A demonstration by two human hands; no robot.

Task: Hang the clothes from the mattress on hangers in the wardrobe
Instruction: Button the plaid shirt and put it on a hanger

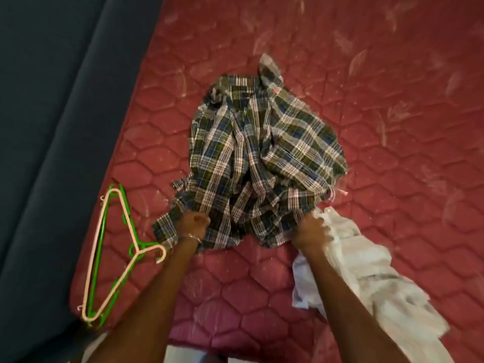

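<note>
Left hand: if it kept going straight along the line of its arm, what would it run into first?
The left hand already grips the plaid shirt, so more of that crumpled shirt lies straight ahead, then the bare red mattress beyond, as far as one view shows.

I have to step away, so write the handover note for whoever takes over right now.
Left hand grips the plaid shirt at its near edge; right hand grips the same edge.
Shirt lies crumpled on the red mattress. White garment lies beside the right arm.
Pink hanger and green hanger lie stacked at the mattress's left edge.
Nothing is on a hanger yet; both garments remain. No wardrobe in view.
</note>
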